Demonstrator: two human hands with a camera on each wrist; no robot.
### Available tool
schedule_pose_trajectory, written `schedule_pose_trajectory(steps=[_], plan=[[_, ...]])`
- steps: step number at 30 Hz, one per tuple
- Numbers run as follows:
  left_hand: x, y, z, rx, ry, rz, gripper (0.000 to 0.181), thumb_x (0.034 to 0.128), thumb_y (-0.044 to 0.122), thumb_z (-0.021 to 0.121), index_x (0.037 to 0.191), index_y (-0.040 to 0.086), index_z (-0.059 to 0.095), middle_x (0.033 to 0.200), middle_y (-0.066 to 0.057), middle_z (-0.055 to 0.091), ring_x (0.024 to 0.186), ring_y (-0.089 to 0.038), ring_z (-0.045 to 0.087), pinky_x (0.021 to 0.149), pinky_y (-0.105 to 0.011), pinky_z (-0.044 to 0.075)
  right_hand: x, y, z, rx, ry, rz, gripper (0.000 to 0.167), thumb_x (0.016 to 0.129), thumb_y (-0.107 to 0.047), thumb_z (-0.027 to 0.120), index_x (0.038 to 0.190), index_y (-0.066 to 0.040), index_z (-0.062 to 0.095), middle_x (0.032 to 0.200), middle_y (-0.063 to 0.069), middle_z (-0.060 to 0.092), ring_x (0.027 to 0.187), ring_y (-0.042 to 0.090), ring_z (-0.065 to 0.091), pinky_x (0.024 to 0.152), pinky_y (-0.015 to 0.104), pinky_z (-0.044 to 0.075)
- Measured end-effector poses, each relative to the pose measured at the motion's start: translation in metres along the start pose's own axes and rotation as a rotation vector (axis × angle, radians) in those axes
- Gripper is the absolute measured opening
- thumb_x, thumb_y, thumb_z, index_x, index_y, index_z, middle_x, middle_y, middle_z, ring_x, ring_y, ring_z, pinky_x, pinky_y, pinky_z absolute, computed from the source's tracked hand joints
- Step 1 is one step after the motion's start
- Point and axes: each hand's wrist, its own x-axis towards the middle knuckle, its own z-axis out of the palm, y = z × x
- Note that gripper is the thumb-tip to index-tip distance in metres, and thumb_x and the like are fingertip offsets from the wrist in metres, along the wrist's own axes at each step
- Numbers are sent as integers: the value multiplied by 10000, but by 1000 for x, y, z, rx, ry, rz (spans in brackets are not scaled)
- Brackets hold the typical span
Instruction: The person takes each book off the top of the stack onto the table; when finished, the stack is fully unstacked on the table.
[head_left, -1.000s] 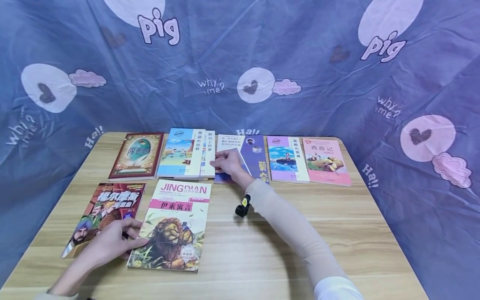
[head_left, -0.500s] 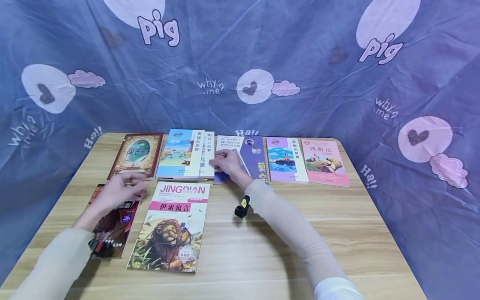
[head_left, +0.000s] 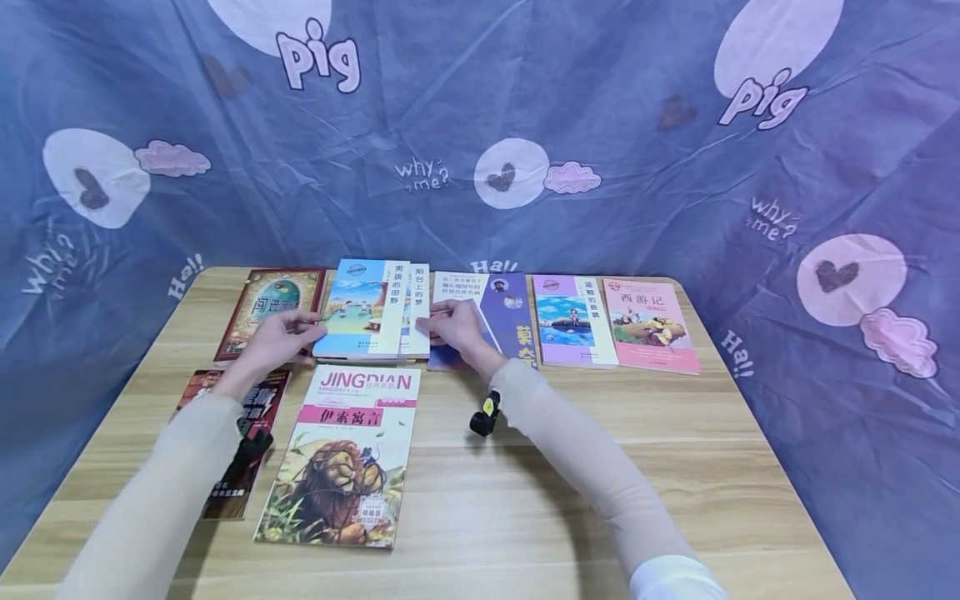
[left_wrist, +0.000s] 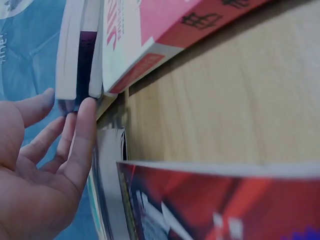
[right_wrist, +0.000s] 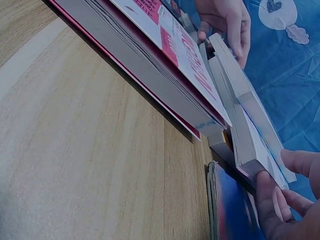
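Two overlapping paperback books lie at the back of the table: a blue-covered one (head_left: 352, 304) on top and a white-edged one (head_left: 420, 321) showing at its right. At their left edge is my left hand (head_left: 273, 346), thumb by the top cover and fingers under the lower edge in the left wrist view. My right hand (head_left: 465, 329) grips the right end of the pair, thumb (right_wrist: 295, 161) above and fingers (right_wrist: 267, 192) beneath. The books' ends look slightly raised. In front lies a lion-covered book (head_left: 337, 467).
A red comic-style book (head_left: 225, 500) is partly covered by my left forearm. Along the back row lie a brown-red bordered book (head_left: 258, 292), a purple book (head_left: 513, 308), a lilac book (head_left: 566, 325) and a pink book (head_left: 652, 325). A patterned blue cloth (head_left: 480, 100) hangs behind the table (head_left: 570, 508).
My left hand has left the lion-covered book and moved up and across to the left edge of the blue-covered book. My right hand stays at the pair's right edge.
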Motion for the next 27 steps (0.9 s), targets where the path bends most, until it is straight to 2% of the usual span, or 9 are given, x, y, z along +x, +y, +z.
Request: schedule_pose_trajectory(steps=[4,7,10,16,21,23,27], plan=[[5,0,2,2,24,7,572,1066,324,644,1517,1,506,1144,-64,592,768,-74,651,708,-307,649,0,-1,1,-5,-3,6,469,887,-75,835,1300,60,660,1142,255,763,668,111,686,686,307,658],[8,2,5,7,18,5,584,1051,358,666,1513,28,526,1138,-54,620,747,-90,656,702,-310,637,-1,-1,1,-3,10,9,464,884,-87,841,1291,57,668,1142,241,761,664,111,683,683,313,658],[11,6,9,24,9,6,589,1029,394,695,1493,57,561,1167,-85,662,758,-105,664,697,-314,618,0,-1,2,-4,24,12,454,885,-118,851,1269,49,675,1135,228,766,665,113,681,674,313,657],[16,17,19,84,-4,14,572,1012,410,718,1459,75,597,1292,-190,646,809,-162,646,651,-333,545,0,-2,4,-25,32,20,478,886,-212,871,1248,29,672,1073,202,771,680,122,679,659,300,652],[18,23,24,122,-4,18,575,1009,426,718,1457,85,601,1344,-219,635,909,-231,653,671,-328,523,2,-3,6,-24,42,27,481,882,-182,869,1254,46,666,1008,149,742,642,120,658,641,305,650],[18,24,24,123,2,13,561,1010,419,718,1452,91,608,1348,-216,635,882,-212,656,663,-322,527,3,-3,5,-39,33,36,471,889,-172,862,1256,48,666,1042,167,749,658,122,663,654,311,653],[18,20,21,119,38,17,526,1003,387,735,1424,88,635,1330,-228,646,715,-131,598,560,-315,477,5,-4,-1,-74,-10,58,463,920,-178,833,1289,41,659,1154,204,747,747,149,694,716,333,662]])
